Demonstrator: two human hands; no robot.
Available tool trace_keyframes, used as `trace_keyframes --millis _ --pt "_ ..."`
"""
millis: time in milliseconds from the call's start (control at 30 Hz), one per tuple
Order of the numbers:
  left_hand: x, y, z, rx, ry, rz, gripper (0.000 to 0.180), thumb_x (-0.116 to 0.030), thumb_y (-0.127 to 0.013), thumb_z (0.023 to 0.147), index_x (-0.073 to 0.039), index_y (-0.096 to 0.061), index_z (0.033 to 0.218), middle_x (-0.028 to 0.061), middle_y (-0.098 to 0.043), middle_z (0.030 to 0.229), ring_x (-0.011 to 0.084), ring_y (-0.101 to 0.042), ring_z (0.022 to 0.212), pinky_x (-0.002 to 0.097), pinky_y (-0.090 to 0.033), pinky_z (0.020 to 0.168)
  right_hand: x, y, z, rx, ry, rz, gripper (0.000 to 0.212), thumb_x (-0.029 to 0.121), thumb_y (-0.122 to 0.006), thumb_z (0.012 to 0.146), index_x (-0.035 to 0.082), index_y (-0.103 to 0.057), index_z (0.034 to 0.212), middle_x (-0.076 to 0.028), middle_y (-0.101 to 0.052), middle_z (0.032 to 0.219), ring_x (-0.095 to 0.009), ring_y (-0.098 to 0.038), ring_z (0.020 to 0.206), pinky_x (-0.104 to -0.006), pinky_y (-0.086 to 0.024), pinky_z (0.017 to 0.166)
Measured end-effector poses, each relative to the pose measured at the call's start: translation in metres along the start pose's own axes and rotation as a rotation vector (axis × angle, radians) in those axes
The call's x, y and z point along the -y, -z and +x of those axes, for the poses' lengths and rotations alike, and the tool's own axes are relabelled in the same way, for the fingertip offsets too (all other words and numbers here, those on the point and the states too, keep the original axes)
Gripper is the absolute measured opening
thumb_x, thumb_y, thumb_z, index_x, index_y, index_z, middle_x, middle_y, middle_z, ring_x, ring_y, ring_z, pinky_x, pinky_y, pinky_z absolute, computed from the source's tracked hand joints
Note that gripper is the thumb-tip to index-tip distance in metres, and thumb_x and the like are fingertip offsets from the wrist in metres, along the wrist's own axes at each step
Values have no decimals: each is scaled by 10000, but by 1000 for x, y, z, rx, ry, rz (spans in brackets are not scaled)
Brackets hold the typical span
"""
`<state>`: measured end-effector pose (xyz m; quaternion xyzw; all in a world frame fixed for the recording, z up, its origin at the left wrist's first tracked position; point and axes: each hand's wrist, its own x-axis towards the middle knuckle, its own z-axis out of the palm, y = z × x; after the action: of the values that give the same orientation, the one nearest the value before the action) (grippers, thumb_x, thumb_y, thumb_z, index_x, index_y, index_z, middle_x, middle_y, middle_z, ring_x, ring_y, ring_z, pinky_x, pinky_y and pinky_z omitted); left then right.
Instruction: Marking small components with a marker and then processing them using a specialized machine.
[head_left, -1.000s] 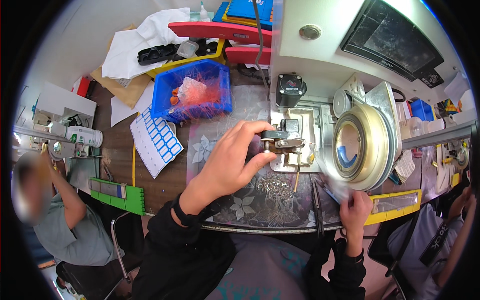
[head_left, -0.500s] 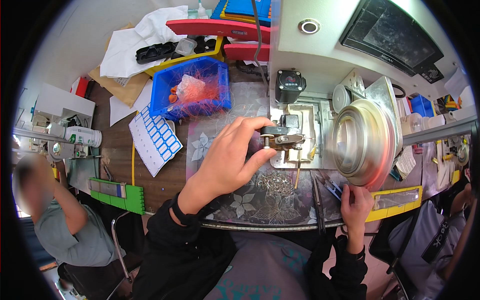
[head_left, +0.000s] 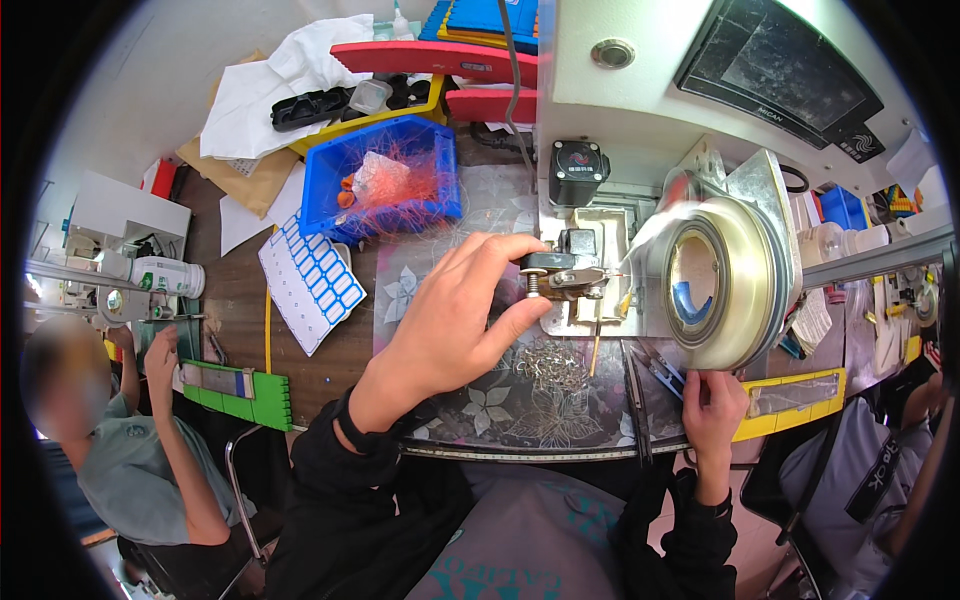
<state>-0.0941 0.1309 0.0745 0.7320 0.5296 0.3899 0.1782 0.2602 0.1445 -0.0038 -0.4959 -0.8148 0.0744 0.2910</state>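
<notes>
My left hand (head_left: pixel 450 305) closes on a dark spring-loaded clamp (head_left: pixel 545 270), its fingers on top and the thumb against the end of the spring. The clamp is part of a metal fixture (head_left: pixel 590 245) at the machine's base. My right hand (head_left: pixel 713 405) is at the table's front edge, just below a large spool of pale yellow line (head_left: pixel 735 290). Its fingers are curled with the thumb pressed in; whatever they hold, if anything, is hidden. A pile of small metal pieces (head_left: pixel 550 368) lies below the fixture. Between the hands are dark tweezers (head_left: pixel 636 405) and thread snips (head_left: pixel 662 370).
A blue bin (head_left: pixel 325 185) of tangled red thread stands back left, near a sheet of blue-edged labels (head_left: pixel 312 280). The white machine housing (head_left: pixel 640 100) with a dark screen (head_left: pixel 780 70) rises behind. Green (head_left: pixel 240 395) and yellow (head_left: pixel 790 405) trays flank me. A co-worker (head_left: pixel 140 450) sits left.
The spool has turned, and a blue patch inside its ring now shows. The lit ring on the machine's button has gone dark. The left co-worker's hand has moved. My hands stay put.
</notes>
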Motion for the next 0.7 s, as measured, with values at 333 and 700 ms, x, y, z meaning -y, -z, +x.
trace_keyframes --millis 333,700 --pt "-7 1 0 3 31 3 450 -155 -710 890 -25 -536 1284 179 -606 1114 369 -586 1015 426 -461 903 3 2 0 -86 -89 200 137 47 -715 790 22 -587 833 -128 -545 718 -328 -556 657 -423 -412 574" --pt "-24 5 19 5 -117 114 292 -37 -700 854 -26 -666 1143 138 -642 1161 354 -579 1153 430 -449 992 20 -2 7 180 151 -178 316 167 -749 842 41 -659 1117 -194 -603 1165 -436 -514 1122 -543 -374 996"
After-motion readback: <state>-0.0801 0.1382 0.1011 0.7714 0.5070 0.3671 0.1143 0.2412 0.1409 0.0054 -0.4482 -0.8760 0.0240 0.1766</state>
